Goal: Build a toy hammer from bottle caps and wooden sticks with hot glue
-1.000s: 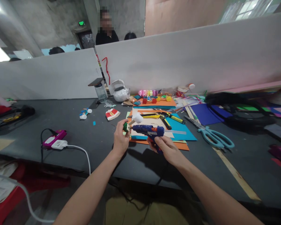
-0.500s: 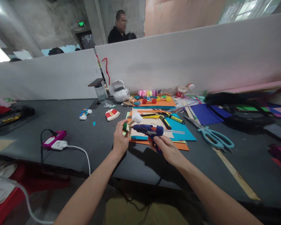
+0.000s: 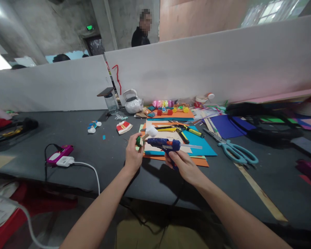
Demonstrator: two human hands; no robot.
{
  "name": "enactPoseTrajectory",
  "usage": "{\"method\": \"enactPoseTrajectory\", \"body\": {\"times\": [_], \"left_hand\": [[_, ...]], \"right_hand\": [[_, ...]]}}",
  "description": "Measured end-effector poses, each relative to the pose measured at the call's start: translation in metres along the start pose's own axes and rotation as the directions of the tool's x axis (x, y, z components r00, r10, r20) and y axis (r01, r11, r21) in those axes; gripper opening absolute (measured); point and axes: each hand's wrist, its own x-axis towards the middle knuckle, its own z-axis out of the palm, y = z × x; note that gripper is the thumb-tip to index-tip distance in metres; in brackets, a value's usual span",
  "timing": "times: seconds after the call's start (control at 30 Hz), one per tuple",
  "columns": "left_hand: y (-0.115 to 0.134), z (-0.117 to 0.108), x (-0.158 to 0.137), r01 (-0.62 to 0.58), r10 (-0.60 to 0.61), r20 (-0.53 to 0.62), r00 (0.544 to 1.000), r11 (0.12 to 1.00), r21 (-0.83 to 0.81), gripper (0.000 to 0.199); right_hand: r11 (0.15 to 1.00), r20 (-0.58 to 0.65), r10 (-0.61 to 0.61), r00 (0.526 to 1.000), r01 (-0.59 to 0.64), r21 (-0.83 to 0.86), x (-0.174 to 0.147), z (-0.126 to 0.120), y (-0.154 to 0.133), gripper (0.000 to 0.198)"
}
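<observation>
My right hand [image 3: 180, 162] is wrapped round the handle of a blue hot glue gun [image 3: 162, 143], its nozzle pointing left and a clear glue stick [image 3: 191, 147] poking out of the back. Between the fingers of my left hand [image 3: 133, 152] is a small green and white craft piece [image 3: 139, 141], partly hidden by them. The nozzle tip is at this piece; whether it touches I cannot tell. A white rounded lump [image 3: 151, 131] shows just above the nozzle, and how it joins the piece is unclear. Beneath both hands lie coloured paper sheets [image 3: 203, 148].
Utility knives [image 3: 182, 135] lie on the paper, with blue-handled scissors [image 3: 238, 152] to the right. A silvery kettle-shaped object [image 3: 133, 103] and a glass jar [image 3: 111, 103] stand at the back. A magenta power strip [image 3: 60, 155] with a white cable is at left. A person [image 3: 142, 31] is beyond the partition.
The glue stick's rear end sticks out slightly less than before. Both hands stay almost in place. Behind the partition, the person has shifted to the right.
</observation>
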Motion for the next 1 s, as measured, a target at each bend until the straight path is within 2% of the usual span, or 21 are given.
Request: {"method": "enactPoseTrajectory", "body": {"times": [0.3,0.63,1.0], "left_hand": [[-0.0027,-0.0003,-0.0001,0.008,-0.008,0.006,1.0,1.0,-0.002,0.037],[-0.0056,-0.0004,-0.0009,0.023,-0.023,0.015,1.0,1.0,-0.002,0.047],[-0.0049,-0.0005,-0.0006,0.004,-0.004,0.011,1.0,1.0,0.003,0.05]], "right_hand": [[1.0,0.023,0.008,1.0,-0.007,-0.015,-0.0019,-0.002,-0.0073,0.053],[1.0,0.047,0.013,0.999,-0.014,0.019,-0.0028,-0.0023,-0.0059,0.051],[0.999,0.06,0.016,0.998,-0.019,0.045,-0.0031,-0.0039,-0.0012,0.051]]}}
